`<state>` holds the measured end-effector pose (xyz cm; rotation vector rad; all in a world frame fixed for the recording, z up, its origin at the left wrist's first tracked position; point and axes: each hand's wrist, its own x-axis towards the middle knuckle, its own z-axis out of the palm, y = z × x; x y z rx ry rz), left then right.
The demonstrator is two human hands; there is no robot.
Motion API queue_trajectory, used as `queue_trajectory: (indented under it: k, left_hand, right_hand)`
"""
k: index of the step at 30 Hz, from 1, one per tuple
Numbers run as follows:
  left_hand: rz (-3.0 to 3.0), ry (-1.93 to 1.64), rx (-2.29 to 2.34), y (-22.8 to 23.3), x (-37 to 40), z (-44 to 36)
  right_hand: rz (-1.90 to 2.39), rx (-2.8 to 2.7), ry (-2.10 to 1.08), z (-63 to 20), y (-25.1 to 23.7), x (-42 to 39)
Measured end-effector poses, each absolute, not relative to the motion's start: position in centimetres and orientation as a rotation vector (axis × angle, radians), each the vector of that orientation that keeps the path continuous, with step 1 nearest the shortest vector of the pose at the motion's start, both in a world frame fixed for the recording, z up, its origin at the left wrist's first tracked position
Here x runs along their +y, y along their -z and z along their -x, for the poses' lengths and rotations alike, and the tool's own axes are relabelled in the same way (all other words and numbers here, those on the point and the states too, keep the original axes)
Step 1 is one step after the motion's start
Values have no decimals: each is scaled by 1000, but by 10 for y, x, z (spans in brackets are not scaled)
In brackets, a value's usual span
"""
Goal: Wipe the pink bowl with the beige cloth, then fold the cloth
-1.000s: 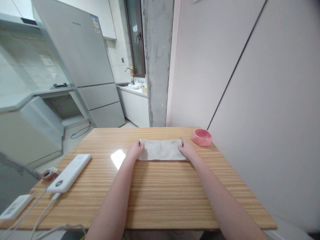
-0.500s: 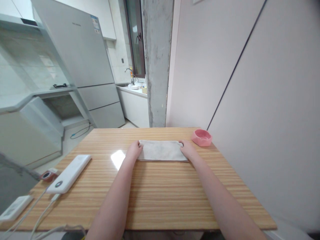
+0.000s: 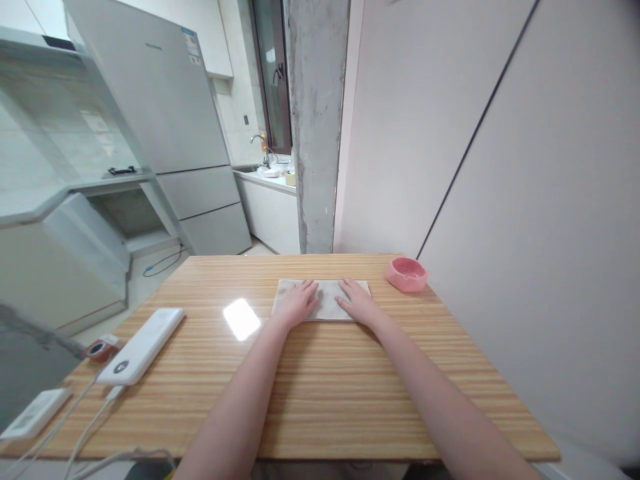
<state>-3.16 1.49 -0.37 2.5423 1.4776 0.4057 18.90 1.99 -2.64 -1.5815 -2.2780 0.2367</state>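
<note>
A light grey folded cloth (image 3: pixel 327 303) lies flat as a long rectangle near the far edge of the wooden table (image 3: pixel 345 387). On its left part rests my left hand (image 3: pixel 299 303), palm down with the fingers stretched out. My right hand (image 3: pixel 357 301) lies on the right part of the cloth, fingers spread and pointing away from me. Neither hand grips the cloth. A strip of it shows between the two hands, and its far corners stick out past them.
A pink ashtray (image 3: pixel 407 274) sits at the table's far right corner, by the wall. Along the left side lie a white power bank (image 3: pixel 143 347) with a cable (image 3: pixel 95 427), a small reddish-brown round object (image 3: pixel 101 350) and a white box-like device (image 3: pixel 36 413). A fridge (image 3: pixel 150 93) stands beyond.
Both hands have let go of the cloth's left and right ends and moved inward onto its top. Their fingers have gone from gripping to lying flat.
</note>
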Motion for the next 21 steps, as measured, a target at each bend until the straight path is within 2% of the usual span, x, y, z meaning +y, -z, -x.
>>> queue_trajectory:
  k: [5, 15, 21]
  left_hand:
    - [-2481, -235, 1696, 16, 16, 36]
    - [-2011, -361, 2409, -5, 15, 70]
    - [-1872, -151, 2323, -15, 11, 70]
  right_hand:
    - [1774, -2339, -197, -186, 30, 16]
    - [1956, -2234, -106, -188, 29, 14]
    - [2069, -2018, -58, -198, 27, 18]
